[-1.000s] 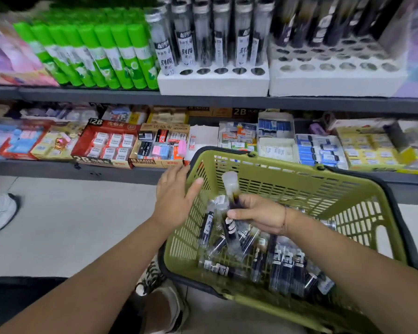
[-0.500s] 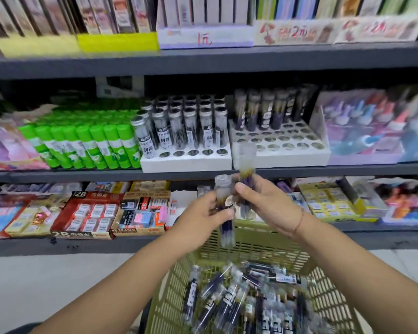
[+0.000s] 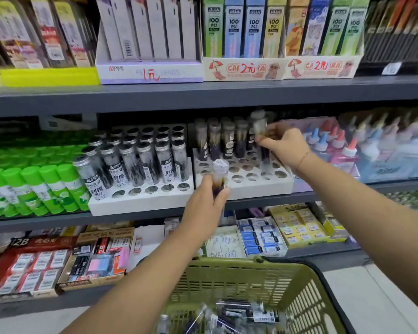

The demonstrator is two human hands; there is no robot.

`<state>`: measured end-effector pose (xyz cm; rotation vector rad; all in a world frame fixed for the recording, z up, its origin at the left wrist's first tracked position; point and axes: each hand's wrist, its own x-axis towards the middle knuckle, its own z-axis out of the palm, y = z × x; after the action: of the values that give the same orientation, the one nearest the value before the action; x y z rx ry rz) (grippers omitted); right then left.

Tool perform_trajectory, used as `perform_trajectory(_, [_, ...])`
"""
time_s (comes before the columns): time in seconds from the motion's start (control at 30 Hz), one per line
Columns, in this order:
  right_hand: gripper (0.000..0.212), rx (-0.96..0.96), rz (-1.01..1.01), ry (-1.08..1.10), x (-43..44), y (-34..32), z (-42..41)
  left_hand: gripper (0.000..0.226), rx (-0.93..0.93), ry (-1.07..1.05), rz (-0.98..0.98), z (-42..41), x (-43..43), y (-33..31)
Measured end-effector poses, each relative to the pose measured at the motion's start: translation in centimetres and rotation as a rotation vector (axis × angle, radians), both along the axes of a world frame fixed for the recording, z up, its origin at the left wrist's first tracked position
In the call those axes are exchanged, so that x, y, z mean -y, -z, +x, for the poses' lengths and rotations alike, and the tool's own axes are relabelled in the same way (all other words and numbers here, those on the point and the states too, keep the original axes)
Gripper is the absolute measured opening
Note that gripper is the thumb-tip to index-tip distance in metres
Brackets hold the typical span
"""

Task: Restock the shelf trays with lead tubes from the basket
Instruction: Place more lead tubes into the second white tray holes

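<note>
Clear lead tubes [image 3: 220, 175] upright, white tray [image 3: 251, 184], green basket [image 3: 251, 273]

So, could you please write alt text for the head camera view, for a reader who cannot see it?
A person's right hand lowers a clear lead tube into a mostly empty white foam tray on a shop shelf, while the left hand holds a second tube upright just in front of that tray. Below, a green basket holds more tubes.

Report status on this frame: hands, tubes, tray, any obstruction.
Left hand grips one lead tube, held before the right foam tray. Right hand lowers a second tube over the tray's back rows. Front holes open, nothing blocking.
</note>
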<state>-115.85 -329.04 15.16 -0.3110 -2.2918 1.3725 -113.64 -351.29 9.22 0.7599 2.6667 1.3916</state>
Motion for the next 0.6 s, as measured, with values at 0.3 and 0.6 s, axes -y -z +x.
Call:
perform_trajectory(0.3, [0.063, 0.234, 0.416, 0.243, -1.9, 0.9, -5.0, 0.007, -0.165, -0.006, -0.057, -1.1, -0.8, 2.3])
perform_trajectory(0.6, [0.065, 0.185, 0.664, 0.12, -1.7, 0.3, -4.9, 0.01, -0.133, -0.009, -0.021, -0.8, -0.9, 2.3])
